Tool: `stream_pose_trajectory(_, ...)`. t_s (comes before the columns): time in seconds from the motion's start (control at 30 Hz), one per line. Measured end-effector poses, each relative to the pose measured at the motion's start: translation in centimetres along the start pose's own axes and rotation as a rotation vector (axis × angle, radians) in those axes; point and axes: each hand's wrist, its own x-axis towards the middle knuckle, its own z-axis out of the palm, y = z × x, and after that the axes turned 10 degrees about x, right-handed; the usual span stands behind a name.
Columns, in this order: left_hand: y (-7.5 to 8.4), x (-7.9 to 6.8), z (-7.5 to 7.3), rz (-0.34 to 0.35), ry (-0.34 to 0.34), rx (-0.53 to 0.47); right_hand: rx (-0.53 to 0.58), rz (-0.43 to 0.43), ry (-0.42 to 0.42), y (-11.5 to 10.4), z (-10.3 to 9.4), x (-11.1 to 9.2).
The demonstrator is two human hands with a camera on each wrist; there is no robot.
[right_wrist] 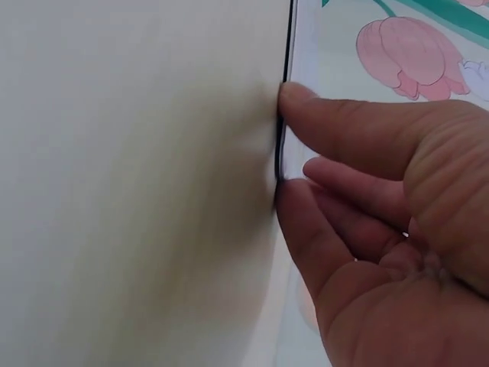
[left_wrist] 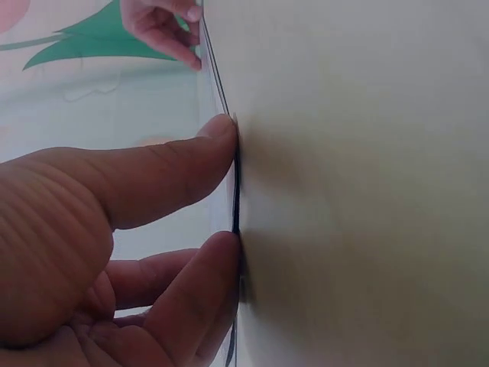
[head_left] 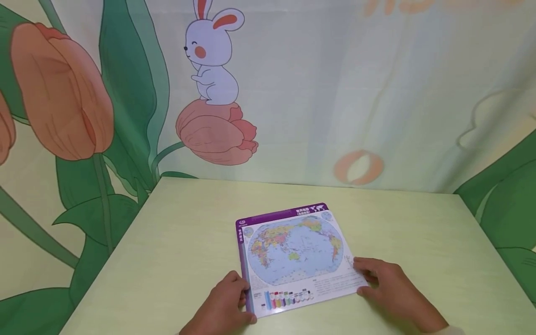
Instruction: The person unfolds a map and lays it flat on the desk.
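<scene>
A flat world map board with a purple border lies slightly askew near the front of the table. Coloured continents, pale blue sea and a row of small flags are printed on it. At its left edge, near the lower left corner, my left hand touches the side with thumb and fingertips. My right hand rests its fingertips and thumb against the right edge, near the lower right corner. Both wrist views show thumb and forefinger apart along the board's thin dark edge, in the left view and the right view.
The pale yellow-green table extends around the board on every side. Behind it hangs a cloth backdrop printed with a white rabbit, orange tulips and green leaves.
</scene>
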Motion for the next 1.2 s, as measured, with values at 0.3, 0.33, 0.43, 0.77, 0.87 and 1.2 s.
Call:
stream_pose_trajectory(0.3,-0.3,0.7,0.6,0.034,-0.056,-0.030,0.019,-0.072,0.022,0.2,-0.4,0.6)
stream_pose_trajectory(0.33,-0.1,0.7,0.7,0.036,-0.058,-0.033,0.017,-0.077,0.019,0.3,-0.5,0.8)
stream_pose_trajectory(0.43,0.5,0.5,1.0,0.034,-0.067,-0.039,0.007,-0.093,0.003,0.4,-0.9,1.7)
stream_pose_trajectory(0.77,1.4,0.3,1.7,0.057,-0.059,0.015,0.009,-0.116,-0.038,1.3,-1.9,3.8)
stream_pose_trajectory(0.87,1.3,0.5,1.8,0.081,-0.071,0.031,0.014,-0.111,-0.033,1.4,-1.9,3.9)
stream_pose_trajectory(1.2,0.8,0.6,1.3,0.120,-0.080,0.037,0.001,-0.076,0.009,0.8,-1.4,3.1)
